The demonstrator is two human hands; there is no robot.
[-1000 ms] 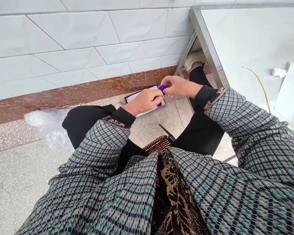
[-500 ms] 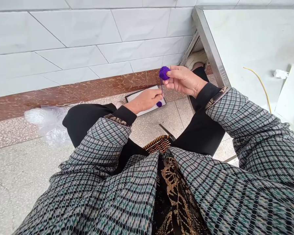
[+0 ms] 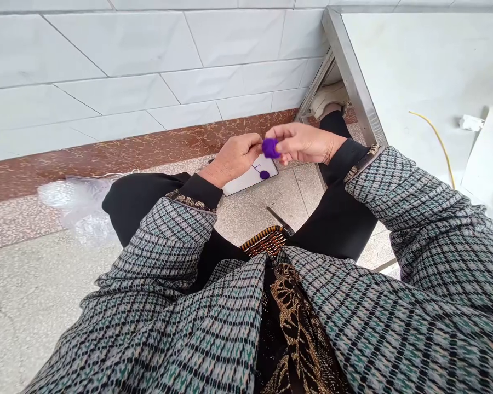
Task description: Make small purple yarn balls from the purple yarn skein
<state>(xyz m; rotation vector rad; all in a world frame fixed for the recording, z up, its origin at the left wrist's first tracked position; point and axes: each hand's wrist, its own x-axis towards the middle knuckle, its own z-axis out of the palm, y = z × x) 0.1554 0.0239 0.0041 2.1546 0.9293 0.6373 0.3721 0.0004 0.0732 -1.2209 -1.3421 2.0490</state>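
Note:
My right hand (image 3: 302,142) pinches a small purple yarn pompom (image 3: 270,148) between thumb and fingers. My left hand (image 3: 237,156) is closed just to its left, fingertips near the pompom, apparently on its thread. Below the hands a white tray with a dark rim (image 3: 248,179) lies on the floor. A second small purple ball (image 3: 264,174) with a loose thread rests on that tray.
I sit over a tiled floor, knees apart. A clear plastic bag (image 3: 80,205) lies left by the brown skirting. A woven stool edge (image 3: 267,241) shows between my legs. At right stands a metal-edged table (image 3: 353,82) with a yellow cord (image 3: 435,139) and white scraps.
My right hand lifted the purple pompom up off the tray, then lowered it back toward my left hand. My left hand rose from the tray to meet it.

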